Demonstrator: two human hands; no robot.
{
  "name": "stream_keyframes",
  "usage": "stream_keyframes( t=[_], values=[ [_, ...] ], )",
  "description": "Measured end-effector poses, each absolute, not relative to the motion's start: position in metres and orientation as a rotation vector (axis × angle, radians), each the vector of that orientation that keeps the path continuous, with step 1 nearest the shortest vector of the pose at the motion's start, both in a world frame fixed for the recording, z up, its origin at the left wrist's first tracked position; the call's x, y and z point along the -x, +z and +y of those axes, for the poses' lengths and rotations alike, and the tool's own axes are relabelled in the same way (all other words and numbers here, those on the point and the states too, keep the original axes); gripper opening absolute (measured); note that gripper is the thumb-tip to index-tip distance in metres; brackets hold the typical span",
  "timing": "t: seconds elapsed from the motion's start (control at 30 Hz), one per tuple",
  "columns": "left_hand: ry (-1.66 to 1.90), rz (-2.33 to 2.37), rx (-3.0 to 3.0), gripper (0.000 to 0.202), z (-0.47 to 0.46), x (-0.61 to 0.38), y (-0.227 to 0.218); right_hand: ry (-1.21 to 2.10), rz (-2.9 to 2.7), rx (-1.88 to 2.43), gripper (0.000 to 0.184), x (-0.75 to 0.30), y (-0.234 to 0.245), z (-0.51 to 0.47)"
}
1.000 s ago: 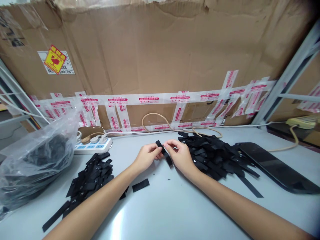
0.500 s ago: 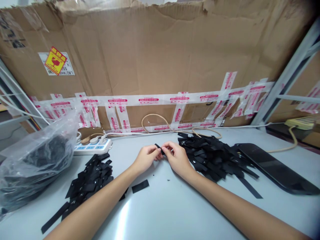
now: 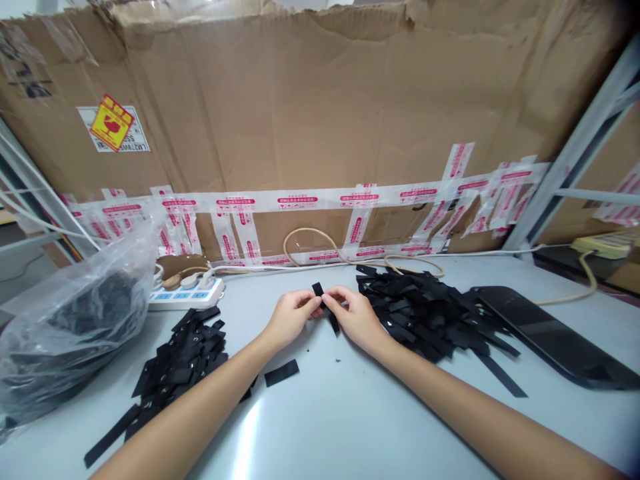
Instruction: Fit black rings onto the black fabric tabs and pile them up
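Observation:
Between the fingertips of both hands is a black fabric strip [image 3: 333, 323], its upper end poking out above them and its lower end hanging below. My left hand [image 3: 295, 313] is closed, thumb and fingers pinching the strip from the left. From the right, my right hand [image 3: 354, 313] pinches the same strip close by. A heap of black strips [image 3: 420, 310] lies just right of my right hand. Another pile of black strips [image 3: 183, 360], some bearing small shiny round spots, spreads beside my left forearm. One loose strip [image 3: 282, 373] lies flat near that forearm.
A clear plastic bag [image 3: 75, 333] with dark contents sits at the left. Behind it stands a power strip [image 3: 187, 297] with plugs and cables. A black, smooth flat object [image 3: 555, 337] lies at the right. A large taped cardboard box [image 3: 320, 120] closes off the back.
The strip between my fingers has turned or been drawn out, so its lower length now shows below my fingertips. Both hands stay in nearly the same place.

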State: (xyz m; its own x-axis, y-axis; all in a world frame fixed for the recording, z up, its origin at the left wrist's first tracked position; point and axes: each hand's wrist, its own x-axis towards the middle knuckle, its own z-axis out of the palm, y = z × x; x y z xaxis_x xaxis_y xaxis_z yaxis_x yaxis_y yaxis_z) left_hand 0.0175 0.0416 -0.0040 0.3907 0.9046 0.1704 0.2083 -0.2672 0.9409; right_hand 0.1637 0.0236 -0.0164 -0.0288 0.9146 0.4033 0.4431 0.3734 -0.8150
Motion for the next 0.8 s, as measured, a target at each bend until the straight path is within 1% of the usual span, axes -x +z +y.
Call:
stream_keyframes(
  t=[0.1,0.23,0.4,0.63,0.7,0.8],
  values=[
    [0.916,1.03,-1.798,0.026,0.04,-0.016,-0.002,0.637,-1.681,1.226,0.018,-0.166,-0.017,0.025],
    [0.864,1.012,-1.854,0.026,0.038,-0.015,0.0,0.664,-1.669,1.239,0.014,-0.169,-0.016,0.026],
    [0.816,0.969,-1.849,0.025,0.037,-0.015,-0.001,0.777,-1.591,1.247,0.01,-0.171,-0.016,0.025],
    [0.792,0.956,-1.857,0.025,0.036,-0.017,0.003,0.911,-1.503,1.251,0.01,-0.171,-0.011,0.023],
    [0.775,0.942,-1.887,0.028,0.036,-0.017,0.006,0.841,-1.549,1.256,0.012,-0.174,-0.005,0.024],
    [0.76,0.974,-1.907,0.033,0.036,-0.016,0.014,0.579,-1.651,1.303,0.013,-0.188,0.01,0.024]
  ],
)
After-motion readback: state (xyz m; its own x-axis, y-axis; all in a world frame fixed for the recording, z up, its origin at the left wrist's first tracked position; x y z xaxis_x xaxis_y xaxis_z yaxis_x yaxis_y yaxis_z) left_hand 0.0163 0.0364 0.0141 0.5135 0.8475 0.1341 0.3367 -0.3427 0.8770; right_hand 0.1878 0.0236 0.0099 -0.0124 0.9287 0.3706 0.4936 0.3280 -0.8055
